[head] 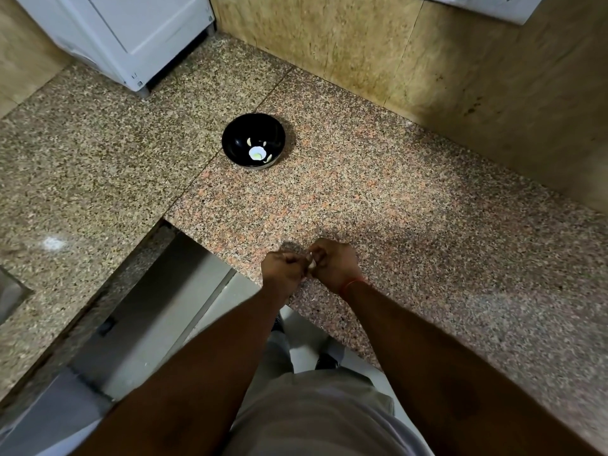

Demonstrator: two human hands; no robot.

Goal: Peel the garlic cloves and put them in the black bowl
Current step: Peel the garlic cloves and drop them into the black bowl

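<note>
Both hands working over near desk (pixel 411 199) edge. Left hand (pixel 283 269) and right hand (pixel 334 263) are pinching one garlic clove (pixel 312 262), fingers curled tight around it. Black bowl (pixel 237 133) is sitting well apart, holding peeled cloves (pixel 249 141).

granite counter (pixel 411 205) | white appliance (pixel 131 34), back left | tan wall (pixel 394 54) | possibly sink (pixel 10 294), far left

Bare forearms, red wrist thread (pixel 353 283), grey shirt (pixel 329 419).
</note>
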